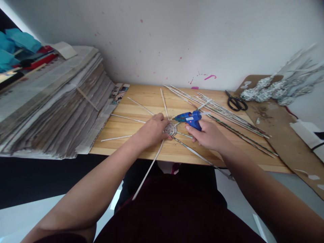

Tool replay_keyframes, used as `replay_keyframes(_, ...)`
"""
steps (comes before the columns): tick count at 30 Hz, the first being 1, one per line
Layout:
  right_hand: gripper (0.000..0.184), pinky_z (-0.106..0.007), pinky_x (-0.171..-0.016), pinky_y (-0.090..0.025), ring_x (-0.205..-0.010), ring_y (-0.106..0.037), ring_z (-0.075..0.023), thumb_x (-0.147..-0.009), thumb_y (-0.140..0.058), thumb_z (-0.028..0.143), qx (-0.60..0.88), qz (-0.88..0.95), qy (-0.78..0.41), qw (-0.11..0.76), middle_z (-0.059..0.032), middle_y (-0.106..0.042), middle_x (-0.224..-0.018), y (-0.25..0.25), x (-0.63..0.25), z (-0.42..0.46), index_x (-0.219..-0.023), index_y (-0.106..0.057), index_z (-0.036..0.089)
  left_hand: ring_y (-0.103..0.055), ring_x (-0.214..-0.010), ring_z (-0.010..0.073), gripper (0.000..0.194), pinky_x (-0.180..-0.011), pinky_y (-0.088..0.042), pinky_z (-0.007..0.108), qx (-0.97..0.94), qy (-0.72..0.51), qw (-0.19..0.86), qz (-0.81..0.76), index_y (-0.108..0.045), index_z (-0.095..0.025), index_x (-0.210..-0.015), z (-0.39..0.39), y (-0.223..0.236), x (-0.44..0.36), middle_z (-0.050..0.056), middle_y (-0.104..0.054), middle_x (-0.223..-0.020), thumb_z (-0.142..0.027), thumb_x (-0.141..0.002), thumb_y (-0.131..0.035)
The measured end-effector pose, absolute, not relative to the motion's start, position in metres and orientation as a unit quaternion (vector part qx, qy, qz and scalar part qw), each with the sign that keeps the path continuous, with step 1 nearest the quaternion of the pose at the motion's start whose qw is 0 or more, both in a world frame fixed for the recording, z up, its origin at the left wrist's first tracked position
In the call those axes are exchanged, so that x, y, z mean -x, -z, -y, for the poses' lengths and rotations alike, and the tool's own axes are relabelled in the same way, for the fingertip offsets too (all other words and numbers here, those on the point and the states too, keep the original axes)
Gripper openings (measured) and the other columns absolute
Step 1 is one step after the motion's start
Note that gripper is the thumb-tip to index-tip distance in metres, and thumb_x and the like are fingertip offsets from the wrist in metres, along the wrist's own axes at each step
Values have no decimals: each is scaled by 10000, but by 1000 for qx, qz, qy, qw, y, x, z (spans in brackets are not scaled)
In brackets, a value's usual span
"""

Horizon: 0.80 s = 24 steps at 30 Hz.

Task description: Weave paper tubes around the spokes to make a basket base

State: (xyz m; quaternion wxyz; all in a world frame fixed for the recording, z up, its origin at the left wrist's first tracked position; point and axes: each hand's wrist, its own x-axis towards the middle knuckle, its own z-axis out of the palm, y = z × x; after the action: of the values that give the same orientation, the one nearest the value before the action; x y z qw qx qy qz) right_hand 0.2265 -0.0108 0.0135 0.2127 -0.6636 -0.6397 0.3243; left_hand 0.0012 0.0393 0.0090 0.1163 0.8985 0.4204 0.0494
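Observation:
A small round woven disc (171, 129) made of rolled paper strips lies on the wooden table. Paper spokes (118, 137) radiate from it on all sides, one hanging over the front edge. My left hand (157, 127) is closed on the disc's left rim, with fingers on top and thumb at the near edge. In my right hand (202, 133) is a blue hot glue gun (191, 118), gripped by its handle. The gun's nozzle points left, at the disc's far edge; whether it touches cannot be made out. A glue stick (205, 113) pokes from its back.
Several long rolled paper sticks (227, 116) lie right of the gun, with black-handled scissors (236, 102) beyond. A tall newspaper stack (58, 111) borders the left. Crumpled paper bundles (270, 89) rest on cardboard (275, 128) at right. A wall (162, 50) rises behind.

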Motion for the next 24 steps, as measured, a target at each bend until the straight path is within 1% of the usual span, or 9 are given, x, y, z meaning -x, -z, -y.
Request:
replay_keyframes(5,334,-296,-541,-454,-541,-656,-175,-922,-557,517,668,635,-322,215,4,-630,-614,-16,-226,12,-780,-545,215,-589,-1021,240,479,-946,-468,329,-899,-44,116,-421,-649,-145,-1222,-39,-12,-2,104,-578,-1107,-395,-831,-768)
replay_keyframes(9,327,-284,-549,-468,-597,-691,-175,-929,-559,514,658,636,-330,234,-1,-652,-688,-16,-226,11,-796,-547,216,-589,-1030,240,481,-952,-469,336,-900,-53,114,-418,-640,-155,-1241,-38,-10,-1,101,-580,-1111,-388,-838,-764)
replay_keyframes(15,304,-283,-541,-468,-610,-700,-186,-933,-563,497,662,636,-338,206,-1,-660,-659,-17,-223,8,-815,-556,217,-590,-1039,245,510,-955,-471,335,-899,-44,114,-421,-637,-141,-1257,-38,-10,-1,110,-580,-1117,-390,-833,-773)
replay_keyframes(21,302,-283,-548,-472,-603,-700,-180,-927,-569,498,667,633,-340,199,-5,-672,-676,-18,-222,6,-822,-558,215,-589,-1009,233,478,-935,-472,329,-900,-54,109,-418,-645,-170,-1227,-39,-9,-1,89,-579,-1093,-398,-827,-773)
replay_keyframes(24,317,-286,-543,-467,-600,-696,-187,-922,-569,509,658,638,-346,200,-7,-661,-655,-20,-222,8,-803,-554,216,-589,-1008,237,495,-937,-473,333,-901,-57,111,-416,-641,-157,-1244,-40,-8,0,97,-581,-1093,-397,-832,-769)
